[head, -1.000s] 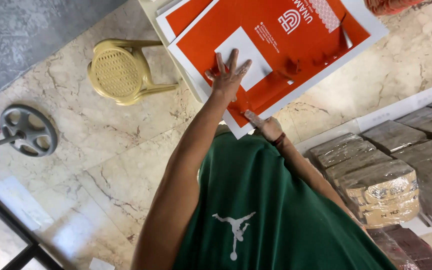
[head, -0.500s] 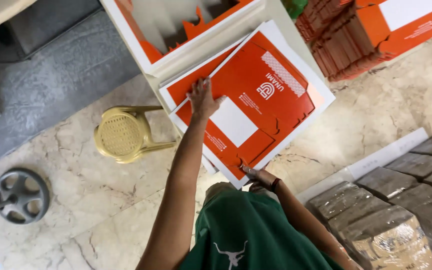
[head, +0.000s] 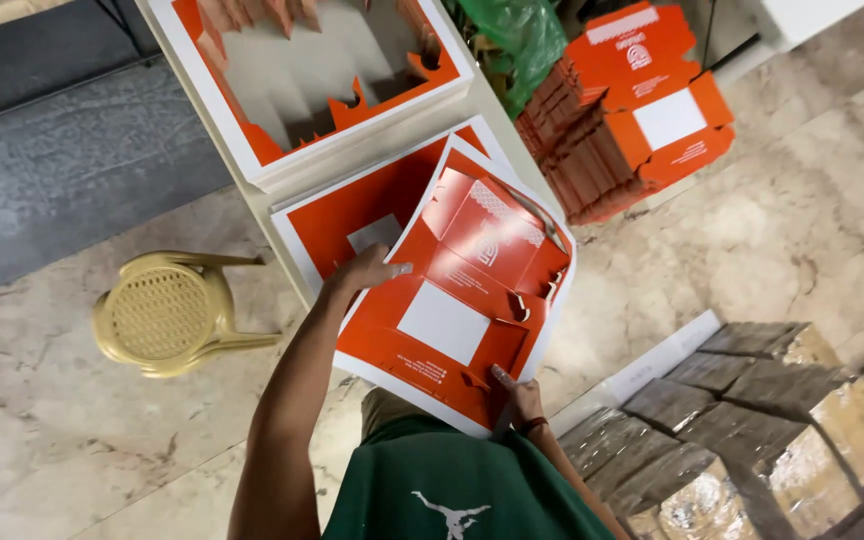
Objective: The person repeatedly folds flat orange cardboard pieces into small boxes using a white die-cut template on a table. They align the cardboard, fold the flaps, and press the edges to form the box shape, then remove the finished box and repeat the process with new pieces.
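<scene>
Lifting a printed die-cut card sheet off the stack on the desk

My left hand [head: 364, 272] lies nearly flat on the sheet's [head: 457, 300] upper left edge, fingers spread; my right hand [head: 517, 398] pinches its near corner, thumb on top. The orange-and-white sheet sits tilted above the stack [head: 337, 225], partly over the marble floor [head: 752, 210]. I judge it light, thin and floppy, with a glossy, slippery face and punched tabs that could tear, so holding opposite edges suits it. A woven yellow stool [head: 167, 312] stands left of the sheet.
</scene>
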